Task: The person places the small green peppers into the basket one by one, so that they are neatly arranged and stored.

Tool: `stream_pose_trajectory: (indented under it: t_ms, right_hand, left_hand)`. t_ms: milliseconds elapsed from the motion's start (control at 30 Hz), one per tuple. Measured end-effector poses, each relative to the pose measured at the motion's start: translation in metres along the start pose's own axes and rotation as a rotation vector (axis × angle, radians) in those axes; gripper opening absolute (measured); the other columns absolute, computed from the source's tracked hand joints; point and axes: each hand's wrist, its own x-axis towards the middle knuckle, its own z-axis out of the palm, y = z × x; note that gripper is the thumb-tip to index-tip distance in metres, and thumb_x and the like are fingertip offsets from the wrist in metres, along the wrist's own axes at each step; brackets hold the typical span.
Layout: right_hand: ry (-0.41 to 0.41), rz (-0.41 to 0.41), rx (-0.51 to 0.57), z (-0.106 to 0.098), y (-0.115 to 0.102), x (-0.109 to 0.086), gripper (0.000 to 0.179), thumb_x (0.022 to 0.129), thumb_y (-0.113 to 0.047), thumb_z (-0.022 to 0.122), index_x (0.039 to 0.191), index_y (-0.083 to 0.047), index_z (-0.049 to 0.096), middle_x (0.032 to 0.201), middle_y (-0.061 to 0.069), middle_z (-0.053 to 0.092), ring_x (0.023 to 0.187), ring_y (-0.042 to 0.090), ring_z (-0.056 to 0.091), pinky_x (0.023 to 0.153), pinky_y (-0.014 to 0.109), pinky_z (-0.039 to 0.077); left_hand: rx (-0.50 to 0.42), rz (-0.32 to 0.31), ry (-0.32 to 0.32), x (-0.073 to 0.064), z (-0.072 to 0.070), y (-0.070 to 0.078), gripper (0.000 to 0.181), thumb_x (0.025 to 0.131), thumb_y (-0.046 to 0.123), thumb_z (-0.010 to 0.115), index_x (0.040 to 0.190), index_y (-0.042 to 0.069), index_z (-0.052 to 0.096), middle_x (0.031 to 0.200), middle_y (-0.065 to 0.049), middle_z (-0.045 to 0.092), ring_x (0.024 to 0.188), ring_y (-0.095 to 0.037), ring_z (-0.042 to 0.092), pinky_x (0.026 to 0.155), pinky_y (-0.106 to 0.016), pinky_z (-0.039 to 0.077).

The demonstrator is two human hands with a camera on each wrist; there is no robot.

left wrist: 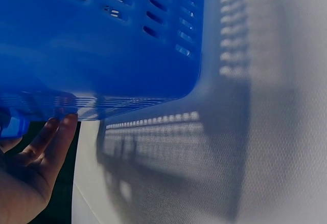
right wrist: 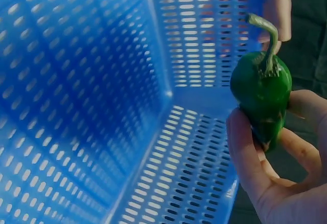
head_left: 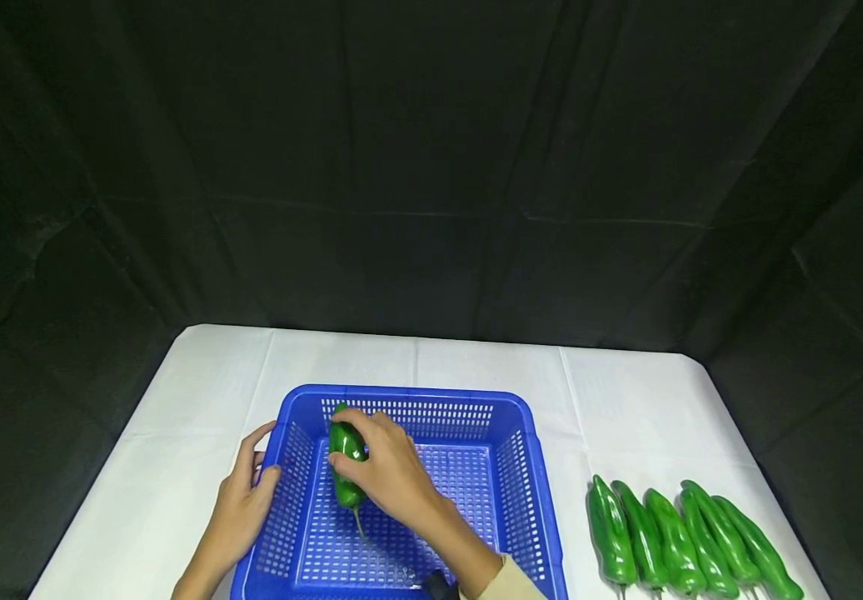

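A green pepper with a long curved stem is in my right hand, pinched between thumb and fingers. It is inside the blue plastic basket, over its left part, stem end toward me. From the right wrist view, the pepper shows its stem end, with the right hand's fingers around its lower part. My left hand holds the basket's left rim from outside. In the left wrist view, fingertips of the left hand meet the basket's outer wall.
Several green peppers lie side by side on the white tablecloth, right of the basket. Black cloth hangs behind the table and along its sides. The basket has slotted walls and a mesh floor.
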Motion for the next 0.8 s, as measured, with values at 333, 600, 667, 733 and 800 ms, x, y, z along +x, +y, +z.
stream_pose_trajectory:
  t_ms: [333, 600, 667, 733, 800]
  right_hand:
    - [-0.066, -0.003, 0.006, 0.016, 0.013, 0.005, 0.039, 0.087, -0.022, 0.076, 0.124, -0.021, 0.066, 0.098, 0.005, 0.060, 0.084, 0.016, 0.058, 0.056, 0.018, 0.049]
    - [-0.134, 0.015, -0.026, 0.032, 0.017, 0.010, 0.041, 0.086, -0.023, 0.076, 0.125, -0.017, 0.065, 0.097, 0.004, 0.059, 0.082, 0.012, 0.054, 0.057, 0.021, 0.047]
    - [-0.135, 0.024, -0.033, 0.035, 0.019, 0.012, 0.040, 0.086, -0.024, 0.076, 0.124, -0.017, 0.065, 0.097, 0.004, 0.060, 0.082, 0.011, 0.054, 0.058, 0.021, 0.047]
    - [-0.134, 0.030, -0.025, 0.036, 0.021, 0.014, 0.040, 0.085, -0.024, 0.076, 0.123, -0.017, 0.066, 0.098, 0.005, 0.061, 0.083, 0.011, 0.054, 0.059, 0.021, 0.047]
    - [-0.142, 0.041, -0.010, 0.036, 0.023, 0.015, 0.039, 0.086, -0.023, 0.075, 0.123, -0.015, 0.065, 0.100, 0.007, 0.062, 0.086, 0.013, 0.056, 0.060, 0.022, 0.048]
  left_hand:
    - [0.002, 0.006, 0.005, 0.000, -0.001, 0.000, 0.056, 0.100, 0.006, 0.042, 0.152, 0.023, 0.029, 0.114, -0.019, 0.061, 0.076, -0.023, 0.066, 0.054, -0.034, 0.055]
    - [-0.008, -0.004, -0.003, -0.001, -0.001, 0.000, 0.056, 0.100, 0.006, 0.040, 0.152, 0.023, 0.028, 0.114, -0.021, 0.060, 0.074, -0.025, 0.068, 0.051, -0.034, 0.056]
    - [-0.007, -0.002, -0.003, -0.001, 0.000, -0.001, 0.056, 0.100, 0.006, 0.040, 0.153, 0.022, 0.028, 0.115, -0.021, 0.060, 0.075, -0.025, 0.068, 0.051, -0.034, 0.056]
    - [-0.006, 0.006, -0.001, -0.001, 0.000, -0.001, 0.056, 0.100, 0.005, 0.040, 0.152, 0.023, 0.028, 0.115, -0.021, 0.060, 0.076, -0.026, 0.069, 0.052, -0.033, 0.056]
    - [-0.004, 0.023, 0.000, 0.000, 0.000, -0.002, 0.056, 0.101, 0.005, 0.040, 0.152, 0.023, 0.029, 0.115, -0.021, 0.060, 0.077, -0.025, 0.069, 0.052, -0.033, 0.056]
